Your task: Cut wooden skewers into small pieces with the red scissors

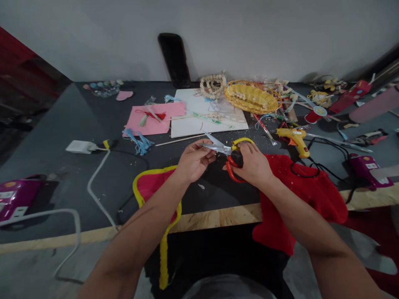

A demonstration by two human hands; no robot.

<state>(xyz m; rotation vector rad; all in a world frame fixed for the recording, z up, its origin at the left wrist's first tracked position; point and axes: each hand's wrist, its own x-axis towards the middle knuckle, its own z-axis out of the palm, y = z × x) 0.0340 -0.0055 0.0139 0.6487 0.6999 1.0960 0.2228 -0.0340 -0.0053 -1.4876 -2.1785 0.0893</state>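
Note:
My right hand [254,162] grips a pair of scissors [222,148] by its handles, one loop yellow and the other red. The blades are parted and point left, reaching over the fingers of my left hand [196,160]. Those left fingers are pinched together at the blades; whatever they hold is too small to make out. Under my left forearm lies a pink cloth piece with yellow edging [149,182], its yellow strip hanging over the table edge. A red cloth [307,191] is spread beneath my right wrist and forearm.
Behind my hands lie a white board [187,126], pink paper [134,120], blue tassels [141,143] and a yellow wicker basket [249,99]. At right are a yellow glue gun [294,139] with its cord and a red thread spool [315,115]. A phone [174,60] leans on the wall; a white cable [93,182] crosses the left.

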